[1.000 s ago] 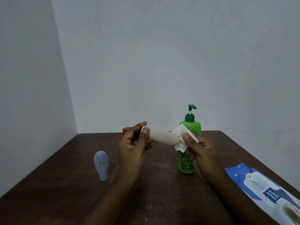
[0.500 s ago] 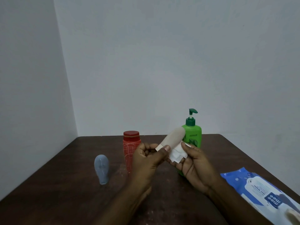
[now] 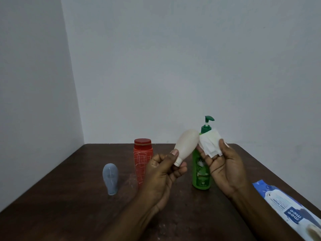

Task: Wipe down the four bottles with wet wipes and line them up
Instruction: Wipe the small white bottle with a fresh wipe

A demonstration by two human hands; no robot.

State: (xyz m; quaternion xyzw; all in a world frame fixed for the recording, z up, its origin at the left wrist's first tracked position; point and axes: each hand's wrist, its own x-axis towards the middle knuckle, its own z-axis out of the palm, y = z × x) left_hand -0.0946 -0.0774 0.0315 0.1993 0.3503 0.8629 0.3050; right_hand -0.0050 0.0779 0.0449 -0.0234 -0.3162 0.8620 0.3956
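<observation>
My left hand [image 3: 162, 173] grips the narrow cap end of a small cream bottle [image 3: 186, 145], which points up and to the right. Beside it my right hand [image 3: 224, 166] holds a white wet wipe [image 3: 211, 144] between thumb and fingers, touching the bottle's rounded end. A green pump bottle [image 3: 201, 178] stands upright behind my hands. To its left stands a red bottle [image 3: 142, 157] with a red lid. A small grey-blue bottle [image 3: 110, 178] stands on its cap further left.
The dark brown table [image 3: 69, 206] sits in a corner of grey walls. A blue and white wet-wipe pack [image 3: 284, 211] lies flat near the right edge.
The cream bottle has turned from lying level between my hands to pointing up and right. My right hand with the wipe has lifted to the bottle's top end. The red bottle is uncovered.
</observation>
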